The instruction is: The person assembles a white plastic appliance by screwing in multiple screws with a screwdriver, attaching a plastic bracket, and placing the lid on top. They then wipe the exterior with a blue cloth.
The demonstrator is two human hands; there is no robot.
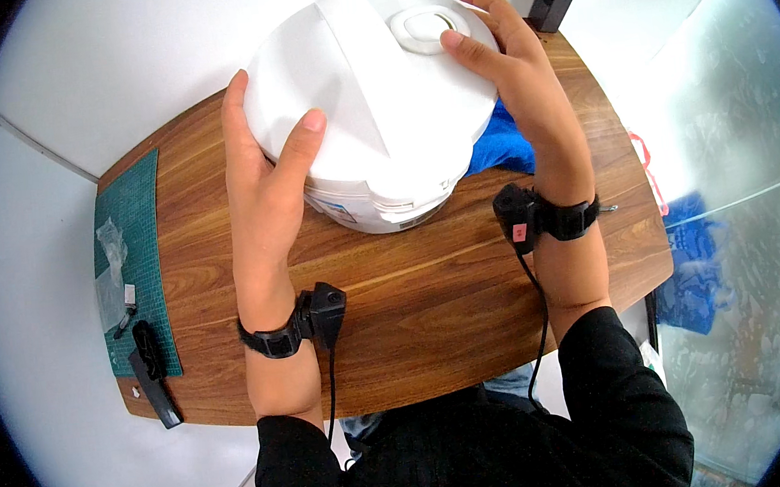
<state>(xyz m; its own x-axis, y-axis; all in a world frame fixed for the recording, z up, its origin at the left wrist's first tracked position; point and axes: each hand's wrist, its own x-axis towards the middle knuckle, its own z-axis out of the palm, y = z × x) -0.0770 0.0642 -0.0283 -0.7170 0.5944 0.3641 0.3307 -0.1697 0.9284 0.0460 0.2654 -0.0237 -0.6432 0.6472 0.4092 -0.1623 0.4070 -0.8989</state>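
Note:
A white, rounded rice cooker [369,106] stands at the far side of the wooden table, its lid shut. My left hand [265,166] grips its left side, with the thumb on the lid and the fingers along the edge. On the right side, my right hand [523,69] holds the lid's edge. Its thumb touches the oval steam vent [418,32], and its lower fingers are partly hidden. Blue cloth [502,145] shows beside the cooker, below my right hand.
A green cutting mat [152,255] lies on the table [396,308] at the left, bearing clear plastic wrapping [112,268]. Black items [154,385] rest at its near end. A small black box [551,4] stands at the back right. Frosted glass [751,240] borders the right.

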